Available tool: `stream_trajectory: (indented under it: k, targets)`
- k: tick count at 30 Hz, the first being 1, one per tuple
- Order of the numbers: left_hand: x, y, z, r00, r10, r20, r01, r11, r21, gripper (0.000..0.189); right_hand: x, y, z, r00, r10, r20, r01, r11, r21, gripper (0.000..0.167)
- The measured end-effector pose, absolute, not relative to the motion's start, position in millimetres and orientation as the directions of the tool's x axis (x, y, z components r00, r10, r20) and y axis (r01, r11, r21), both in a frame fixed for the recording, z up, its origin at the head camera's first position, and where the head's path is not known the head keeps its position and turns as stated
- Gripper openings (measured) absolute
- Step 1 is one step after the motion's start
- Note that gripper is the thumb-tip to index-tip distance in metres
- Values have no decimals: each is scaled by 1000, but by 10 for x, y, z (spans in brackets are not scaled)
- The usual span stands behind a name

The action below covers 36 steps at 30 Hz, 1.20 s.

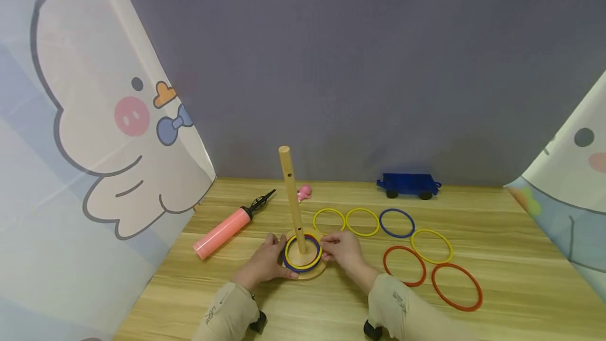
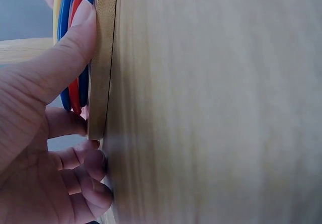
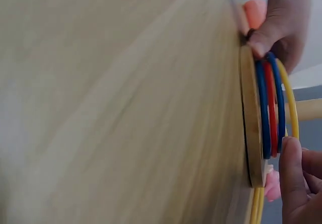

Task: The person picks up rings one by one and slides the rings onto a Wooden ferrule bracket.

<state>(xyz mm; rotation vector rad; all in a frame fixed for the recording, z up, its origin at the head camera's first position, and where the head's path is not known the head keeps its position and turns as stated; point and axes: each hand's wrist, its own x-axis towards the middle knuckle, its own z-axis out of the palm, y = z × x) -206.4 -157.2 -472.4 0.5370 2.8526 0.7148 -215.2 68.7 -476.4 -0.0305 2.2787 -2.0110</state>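
Note:
A round wooden base [image 1: 310,276] with an upright wooden peg [image 1: 292,199] stands on the table. Blue and red rings lie stacked around the peg, with a yellow ring [image 3: 288,93] on top, tilted a little away from the blue ring [image 3: 279,98] under it. My left hand [image 1: 266,261] grips the base from the left, its thumb at the front edge against the rings and its fingers curled round the side. On the other side my right hand [image 1: 344,250] pinches the yellow ring between thumb and fingers; in the right wrist view the thumb presses on its edge.
Several loose rings lie to the right, among them a blue ring [image 1: 396,223] and a red ring [image 1: 456,287]. A pink hand pump [image 1: 222,234] lies at the left. Behind stand a small pink toy [image 1: 304,192] and a blue wheeled wagon [image 1: 408,184], near a grey backdrop [image 1: 360,67].

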Motion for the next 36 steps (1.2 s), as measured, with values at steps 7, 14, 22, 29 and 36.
stream_trajectory:
  k: [7,14,22,29,36]
  targets:
    - [-2064,-1584,-4724,-924,377,-58,306,823,479,110,-2112,785,-4727,-991,-128,43,-81,310,-947,10]
    - [-2095,-1595,-4766,-927,370,-69,296,829,474,113,-1989,1181,-4579,-995,-98,-4,-27,312,-950,13]
    - [-2115,-1604,-4760,-929,366,-64,293,828,479,113,-1791,1759,-4496,-998,-39,-50,35,327,-944,21]
    - [-2142,-1607,-4761,-926,368,-78,295,839,457,113,-1596,2260,-4443,-995,30,-93,98,310,-946,27]
    - [-2141,-1611,-4767,-926,367,-87,288,837,464,113,-1387,2715,-4493,-989,76,-126,142,275,-951,30]
